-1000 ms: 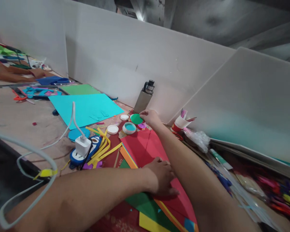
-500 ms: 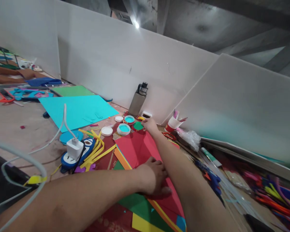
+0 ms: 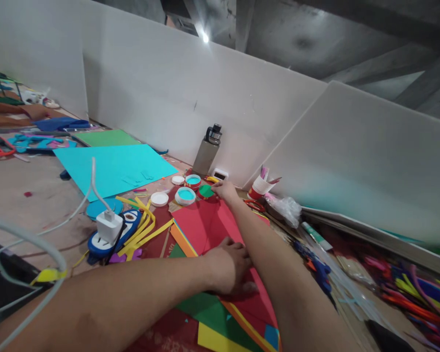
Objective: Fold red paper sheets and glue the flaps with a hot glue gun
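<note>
My left hand (image 3: 231, 268) lies with its fingers spread on red paper (image 3: 195, 224), the top sheet of a coloured stack. Beyond it my right hand (image 3: 224, 190) reaches to the round green piece (image 3: 206, 191), its fingertips at that piece's right edge; whether they pinch it cannot be made out. Beside the green piece stand two small open tubs with turquoise inside, one nearer (image 3: 185, 195) and one farther (image 3: 193, 181). Two white lids (image 3: 159, 199) lie to their left.
A grey bottle (image 3: 207, 150) stands against the white partition. Turquoise paper (image 3: 117, 166), yellow strips (image 3: 146, 230) and a power strip with a charger (image 3: 110, 226) are at left. At right are a cup of pens (image 3: 260, 187), red-handled scissors (image 3: 254, 205) and a glue gun (image 3: 319, 271).
The view has shifted slightly, so most things appear a little farther left. My right hand has moved slightly at the green piece; my left hand stays on the red paper.
</note>
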Available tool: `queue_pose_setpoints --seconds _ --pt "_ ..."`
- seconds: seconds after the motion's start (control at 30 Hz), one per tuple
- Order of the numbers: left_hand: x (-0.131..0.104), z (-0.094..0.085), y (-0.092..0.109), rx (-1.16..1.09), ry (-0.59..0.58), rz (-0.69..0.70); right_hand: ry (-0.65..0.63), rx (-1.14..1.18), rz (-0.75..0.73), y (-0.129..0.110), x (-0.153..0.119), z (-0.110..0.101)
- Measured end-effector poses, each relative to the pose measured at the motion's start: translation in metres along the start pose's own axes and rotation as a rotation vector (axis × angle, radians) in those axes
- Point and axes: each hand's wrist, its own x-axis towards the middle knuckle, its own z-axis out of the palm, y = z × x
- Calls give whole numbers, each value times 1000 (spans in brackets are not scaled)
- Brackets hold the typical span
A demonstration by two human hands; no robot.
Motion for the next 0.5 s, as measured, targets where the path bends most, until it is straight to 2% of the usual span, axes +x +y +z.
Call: queue_pose_setpoints --seconds 0.23,0.5 --pt "-1 2 -2 11 14 13 -62 84 47 7 6 4" --pt "-2 1 -1 7 13 12 -25 170 41 6 11 -3"
